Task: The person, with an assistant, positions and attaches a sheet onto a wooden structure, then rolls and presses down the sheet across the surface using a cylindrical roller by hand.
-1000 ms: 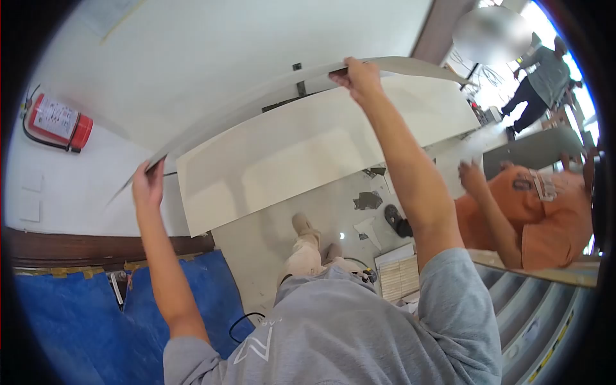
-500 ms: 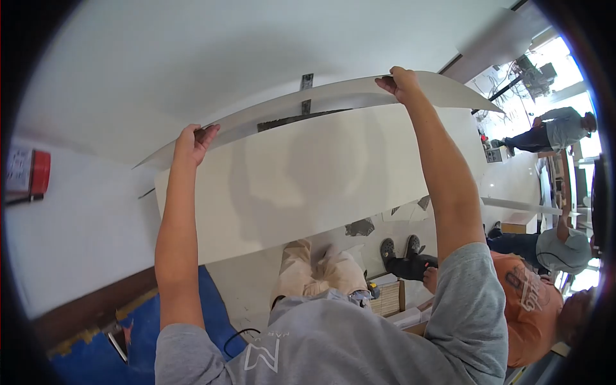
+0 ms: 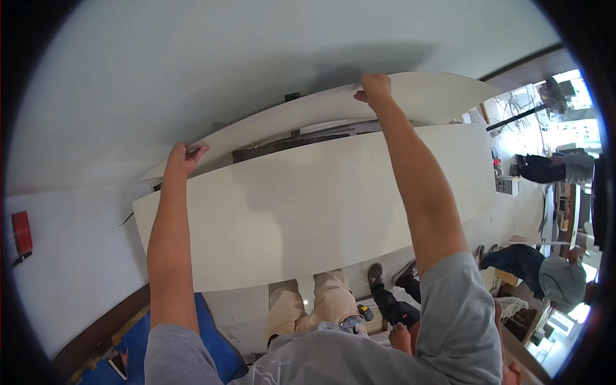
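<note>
One thin, bowed, off-white sheet [image 3: 282, 119] is gripped by the left hand [image 3: 182, 160] and right hand [image 3: 375, 91], but the dark, narrow gap [image 3: 256, 153] beside the long, off-white board [image 3: 321, 205] remains uncovered.

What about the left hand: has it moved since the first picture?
Yes, rightward: first left of the long white panel, the left hand is now right of that panel's left end.

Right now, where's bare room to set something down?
The white board looks bare between the forearms, bordered by the dark strip and beige trousers. It's crowded past the board, where left hand and right hand hold the curved sheet.
</note>
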`<state>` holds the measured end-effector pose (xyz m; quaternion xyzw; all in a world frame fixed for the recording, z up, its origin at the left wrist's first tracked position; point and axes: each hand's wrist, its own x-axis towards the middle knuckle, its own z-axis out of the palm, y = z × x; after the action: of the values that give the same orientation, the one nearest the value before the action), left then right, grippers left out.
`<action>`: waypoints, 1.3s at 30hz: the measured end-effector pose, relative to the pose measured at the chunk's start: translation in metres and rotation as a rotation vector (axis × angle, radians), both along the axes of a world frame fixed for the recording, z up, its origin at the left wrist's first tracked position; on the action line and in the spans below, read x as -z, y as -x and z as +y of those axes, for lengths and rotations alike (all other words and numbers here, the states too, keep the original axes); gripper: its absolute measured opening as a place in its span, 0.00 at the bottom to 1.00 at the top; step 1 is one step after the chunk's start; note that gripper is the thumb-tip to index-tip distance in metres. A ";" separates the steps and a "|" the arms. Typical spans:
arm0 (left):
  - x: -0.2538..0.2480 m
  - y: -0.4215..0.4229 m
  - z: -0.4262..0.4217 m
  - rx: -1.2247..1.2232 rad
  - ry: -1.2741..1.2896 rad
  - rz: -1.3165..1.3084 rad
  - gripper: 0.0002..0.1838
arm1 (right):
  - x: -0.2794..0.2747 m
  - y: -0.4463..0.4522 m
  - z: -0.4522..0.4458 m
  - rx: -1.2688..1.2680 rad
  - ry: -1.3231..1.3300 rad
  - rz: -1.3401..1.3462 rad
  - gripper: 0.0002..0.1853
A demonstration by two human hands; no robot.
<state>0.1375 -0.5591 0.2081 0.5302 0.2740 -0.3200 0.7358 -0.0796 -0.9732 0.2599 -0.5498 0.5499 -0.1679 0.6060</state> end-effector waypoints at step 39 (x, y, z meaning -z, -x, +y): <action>0.285 -0.101 -0.063 0.181 -0.007 0.145 0.22 | 0.295 -0.047 -0.022 0.012 0.107 0.123 0.42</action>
<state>0.2386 -0.6217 -0.0771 0.5307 0.2788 -0.4218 0.6802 -0.0330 -0.9955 -0.0351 -0.5874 0.5797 -0.1666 0.5396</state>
